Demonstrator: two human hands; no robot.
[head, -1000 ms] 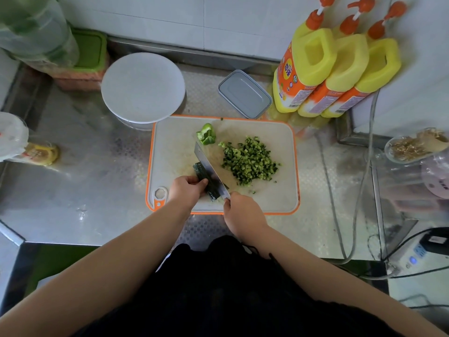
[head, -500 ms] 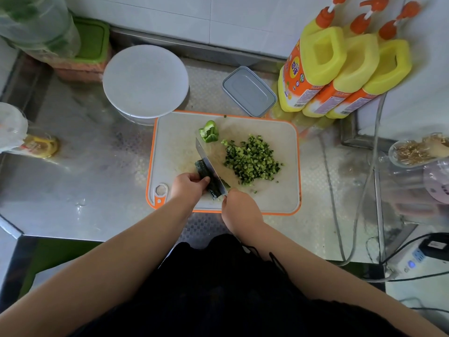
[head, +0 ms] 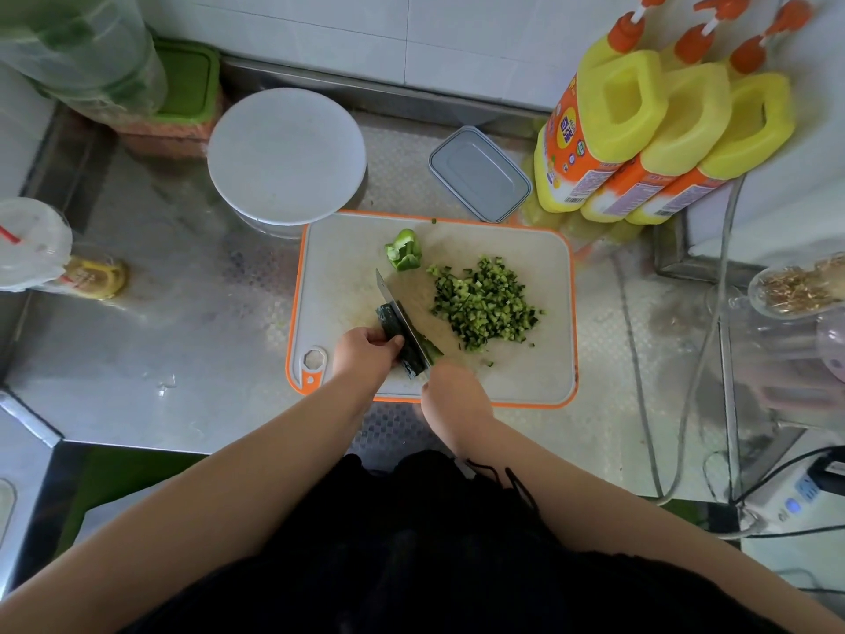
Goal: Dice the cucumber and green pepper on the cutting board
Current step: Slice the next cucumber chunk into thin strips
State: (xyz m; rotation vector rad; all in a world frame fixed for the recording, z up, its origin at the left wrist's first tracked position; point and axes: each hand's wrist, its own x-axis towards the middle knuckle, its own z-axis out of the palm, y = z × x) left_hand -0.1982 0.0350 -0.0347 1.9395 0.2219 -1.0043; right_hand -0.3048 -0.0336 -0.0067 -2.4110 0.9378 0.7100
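- The stainless-steel worktop (head: 192,359) carries my white cutting board with the orange rim (head: 539,386), set square in front of me.
- On the board's right half, well apart from my hands, lies the heap of diced dark-green cucumber (head: 484,304). The pale green pepper piece (head: 403,255) sits uncut near the far edge.
- The remaining dark cucumber strip (head: 397,329) lies at the near middle, its long axis running from far-left to near-right.
- My left hand (head: 363,352) is the nearer, fingers curled onto the strip's left side.
- My right hand (head: 452,395) grips the handle of the steel knife (head: 402,320). The blade lies almost along the strip, so I judge this a lengthwise cut.
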